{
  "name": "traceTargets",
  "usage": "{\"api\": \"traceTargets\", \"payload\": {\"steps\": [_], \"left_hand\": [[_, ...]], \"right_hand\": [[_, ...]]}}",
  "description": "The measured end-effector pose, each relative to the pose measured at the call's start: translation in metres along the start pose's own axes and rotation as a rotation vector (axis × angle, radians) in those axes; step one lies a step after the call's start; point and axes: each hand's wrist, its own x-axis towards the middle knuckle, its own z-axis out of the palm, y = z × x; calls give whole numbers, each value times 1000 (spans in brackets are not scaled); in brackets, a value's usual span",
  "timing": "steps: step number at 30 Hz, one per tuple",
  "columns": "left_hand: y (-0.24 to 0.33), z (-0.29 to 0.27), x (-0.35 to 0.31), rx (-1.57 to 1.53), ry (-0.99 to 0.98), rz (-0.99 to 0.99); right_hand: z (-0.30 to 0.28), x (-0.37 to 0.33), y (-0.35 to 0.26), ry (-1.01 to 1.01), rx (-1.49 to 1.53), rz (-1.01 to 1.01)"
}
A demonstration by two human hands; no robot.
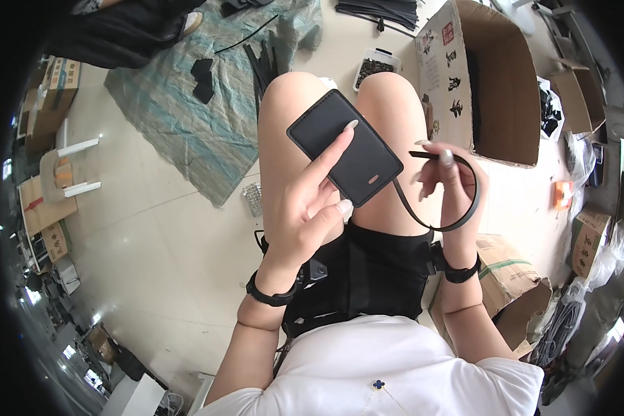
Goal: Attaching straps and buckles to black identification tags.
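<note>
Head view: a flat black leather-look holder is held up mid-frame, just above centre, tilted so its long side runs from upper left to lower right, over the knees. Pale stitching can be seen along its edge, plus a little oval slot near the lower right end.

It's gripped by the left hand, which is only partly closed: the forefinger is laid pretty much straight across the front face, and the thumb is set at the bottom corner. The other fingers are mostly hidden behind the holder, so how tightly they're curled can't be made out.

A thin black strap is joined on at the holder's lower right corner. It's looped down, round to the right and back up to the right hand, right of centre. There it's pinched near its free end between thumb and forefinger, with the tip left poking out toward the left. The rest of that hand's fingers are loosely bent, and the holder isn't touched by it.

Up top, a crumpled greenish tarp is spread on the floor at upper left, and a big cardboard box is parked at upper right.
</note>
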Motion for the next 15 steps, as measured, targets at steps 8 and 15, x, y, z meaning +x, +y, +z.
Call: {"api": "traceTargets", "payload": {"steps": [8, 15], "left_hand": [[5, 4, -2, 690, -97, 171], [29, 8, -5, 1501, -187, 136]], "right_hand": [[19, -8, -1, -217, 134, 215], [3, -2, -8, -399, -471, -100]]}}
